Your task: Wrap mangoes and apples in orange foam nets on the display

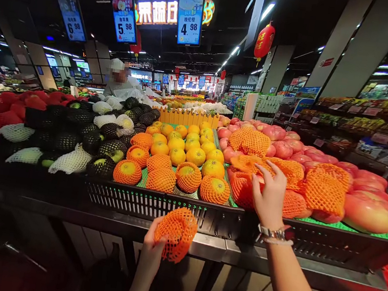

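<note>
Grip of your left hand (153, 245): what does it enclose?

My left thumb and fingers grasp an orange foam net (178, 235) by its near-left side. The net is held low, in front of the black crate (221, 220), its hollow turned partly toward me and dark showing through the mesh.

And the right hand (271, 192)?

Mine reaches over the crate's right part, thumb and fingers parted and slightly bent. The fingertips stand at a flattened orange net (245, 163); whether they touch it I cannot tell. A metal-banded watch (277, 233) and a pale bracelet (280, 242) circle the wrist.

Which produce surrounds the hands?

Beneath and beyond my right hand, large pink-red fruits (370, 213), several draped with orange nets. Left of these, bare oranges (196, 156) in rows; along the front edge, netted oranges (128, 172). Farther left, fruits in black nets (67, 140) with some in white nets (71, 159) among them.

And the background?

Beyond the display, at left, a person in a pale cap (128, 84). Overhead, price screens (190, 19) and, right of them, a red lantern (264, 41).
</note>
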`<state>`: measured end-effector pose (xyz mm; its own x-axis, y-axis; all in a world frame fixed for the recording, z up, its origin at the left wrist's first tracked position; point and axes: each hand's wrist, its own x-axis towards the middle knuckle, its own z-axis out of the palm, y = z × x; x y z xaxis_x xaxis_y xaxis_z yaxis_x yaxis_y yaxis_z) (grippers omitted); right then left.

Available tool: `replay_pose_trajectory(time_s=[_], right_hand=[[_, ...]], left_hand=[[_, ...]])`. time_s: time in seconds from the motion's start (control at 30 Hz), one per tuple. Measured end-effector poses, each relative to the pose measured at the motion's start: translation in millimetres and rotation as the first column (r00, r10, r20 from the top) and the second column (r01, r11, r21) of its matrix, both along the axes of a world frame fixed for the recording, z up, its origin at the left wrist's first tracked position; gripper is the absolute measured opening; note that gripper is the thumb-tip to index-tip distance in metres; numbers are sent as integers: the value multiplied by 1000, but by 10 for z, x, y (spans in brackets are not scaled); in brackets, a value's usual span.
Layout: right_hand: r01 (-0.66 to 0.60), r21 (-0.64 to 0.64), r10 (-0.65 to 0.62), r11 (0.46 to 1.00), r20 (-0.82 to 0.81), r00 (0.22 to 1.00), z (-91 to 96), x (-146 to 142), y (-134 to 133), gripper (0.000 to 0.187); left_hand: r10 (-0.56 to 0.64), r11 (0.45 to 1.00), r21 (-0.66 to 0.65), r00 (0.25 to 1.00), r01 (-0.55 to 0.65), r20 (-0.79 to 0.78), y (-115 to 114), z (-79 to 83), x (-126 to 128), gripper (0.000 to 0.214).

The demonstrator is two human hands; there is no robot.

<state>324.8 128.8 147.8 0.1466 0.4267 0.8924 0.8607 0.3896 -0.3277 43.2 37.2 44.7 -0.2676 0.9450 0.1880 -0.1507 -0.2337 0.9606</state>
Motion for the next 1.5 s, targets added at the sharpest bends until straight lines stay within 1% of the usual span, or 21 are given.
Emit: replay_pose_trajectory(time_s=[0.07, 0.13, 0.17, 0.2, 0.23, 0.27, 0.33, 0.4, 0.5, 0.57, 0.67, 0.77, 0.83, 0.9, 0.97, 1.03, 1.13, 1.2, 1.27, 1.4, 1.5], right_hand=[[-36, 62, 42, 997, -100, 994, -71, -179, -226, 32], [-249, -9, 244, 969, -167, 955, -206, -435, -540, 27], [-408, -138, 381, 903, -186, 906, -286, -574, -692, 25], [-550, -262, 506, 793, -219, 834, -367, -708, -822, 25], [-645, -348, 591, 680, -261, 764, -444, -831, -924, 27], [-687, -407, 623, 602, -300, 723, -513, -936, -992, 28], [-722, -453, 615, 523, -386, 688, -620, -1084, -1039, 30], [-778, -425, 574, 463, -525, 629, -691, -1151, -1009, 34], [-918, -265, 482, 294, -788, 382, -779, -1173, -955, 41], [-963, -152, 400, 222, -887, 232, -850, -1182, -955, 43], [-976, -79, 383, 205, -911, 154, -966, -1207, -990, 43], [-977, -109, 413, 181, -894, 176, -1055, -1208, -1008, 30], [-970, -121, 435, 210, -877, 203, -1094, -1202, -994, 30], [-945, -120, 479, 303, -839, 260, -1124, -1210, -975, 32], [-912, -125, 547, 391, -765, 339, -1155, -1239, -983, 29], [-901, -152, 608, 407, -691, 391, -1193, -1274, -1039, 31], [-910, -160, 636, 383, -668, 385, -1251, -1292, -1178, 42], [-920, -111, 619, 377, -709, 339, -1273, -1267, -1242, 48], [-927, -14, 614, 376, -745, 260, -1265, -1227, -1245, 49], [-840, 263, 589, 475, -804, 81, -1153, -1186, -1144, 37], [-795, 347, 541, 498, -841, -28, -1049, -1188, -1137, 40]], left_hand=[[25, 999, 43, 994, -20, -108, -17, -17, -9, 32], [65, 995, 92, 968, -44, -243, -28, -32, -27, 32], [88, 991, 125, 949, -52, -304, -35, -42, -37, 32], [115, 985, 165, 928, -59, -354, -47, -54, -48, 30], [147, 974, 217, 908, -64, -392, -62, -68, -59, 27], [191, 958, 277, 887, -75, -420, -83, -83, -69, 22], [290, 912, 399, 845, -100, -450, -129, -109, -88, 15], [364, 862, 495, 809, -106, -461, -163, -122, -108, 15], [472, 808, 566, 754, -163, -456, -140, -122, -134, 13], [527, 806, 544, 705, -236, -475, -79, -130, -143, 9], [504, 860, 373, 695, -349, -512, 9, -180, -131, 3], [457, 890, 189, 802, -416, -386, 11, -244, -86, 21], [364, 931, 99, 896, -350, -254, -43, -260, -43, 31], [222, 975, 52, 961, -217, -163, -122, -255, 2, 35], [86, 996, 26, 987, -83, -136, -201, -251, 42, 33], [42, 998, -38, 993, -46, -109, -258, -276, 75, 33], [81, 976, -199, 996, -84, -22, -283, -379, 107, 47], [81, 976, -202, 997, -81, -6, -273, -462, 109, 48], [83, 990, -108, 996, -87, -34, -272, -538, 87, 44], [170, 984, 64, 985, -168, -30, -356, -657, -16, 35], [-28, 999, 37, 999, 29, -40, -431, -687, -88, 45]])
